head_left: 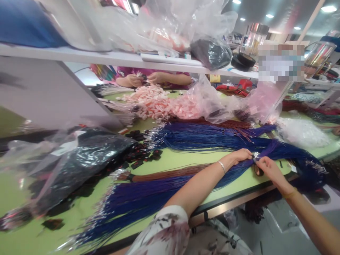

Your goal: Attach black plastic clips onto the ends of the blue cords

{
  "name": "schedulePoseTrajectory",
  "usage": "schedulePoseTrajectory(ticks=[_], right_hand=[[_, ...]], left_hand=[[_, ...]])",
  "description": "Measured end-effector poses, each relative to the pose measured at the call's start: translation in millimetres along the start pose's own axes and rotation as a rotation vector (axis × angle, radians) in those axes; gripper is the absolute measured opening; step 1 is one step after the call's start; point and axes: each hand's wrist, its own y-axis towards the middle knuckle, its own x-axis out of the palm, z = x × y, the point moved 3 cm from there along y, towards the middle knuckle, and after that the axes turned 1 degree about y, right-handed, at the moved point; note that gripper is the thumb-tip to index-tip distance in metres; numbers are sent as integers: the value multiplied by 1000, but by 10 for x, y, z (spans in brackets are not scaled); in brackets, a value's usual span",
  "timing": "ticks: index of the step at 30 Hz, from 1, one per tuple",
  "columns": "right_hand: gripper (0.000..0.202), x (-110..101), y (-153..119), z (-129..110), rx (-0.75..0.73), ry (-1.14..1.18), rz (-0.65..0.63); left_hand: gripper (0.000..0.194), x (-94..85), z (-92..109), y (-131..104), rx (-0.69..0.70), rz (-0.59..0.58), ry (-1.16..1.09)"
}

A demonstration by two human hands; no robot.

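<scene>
My left hand [241, 156] is closed in a pinch at the silver-tipped ends of a bundle of purple wires [269, 148] near the table's front edge. Close beside it, my right hand [269, 170] has its thumb and fingers pressed together at the same spot; what they grip is too small to tell. Just below the fingertips is a dark ring like a roll of tape [258, 170], and I cannot tell whether it hangs or lies on the table. Under my left forearm stretch long blue and purple wires [159, 187] with bare metal ends at the left.
More blue wires [202, 140] lie behind my hands. A plastic bag of black parts [87, 156] rests at left, with loose black connectors [136, 159] beside it. Pink and white housings [159, 102] are heaped under a shelf [106, 56]. Across the table, another person's hands [145, 78] hold small parts.
</scene>
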Motion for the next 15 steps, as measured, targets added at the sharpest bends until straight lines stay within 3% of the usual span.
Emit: schedulePoseTrajectory(ticks=[3,7,15], right_hand=[[34,-18,-60,217,44,-77,-15],[32,20,1,256,73,-28,-133],[38,89,-105,374,175,-2,-17]], left_hand=[[19,49,21,-6,0,-34,53],[34,114,53,-21,46,-5,332],[48,165,93,1,2,103,750]])
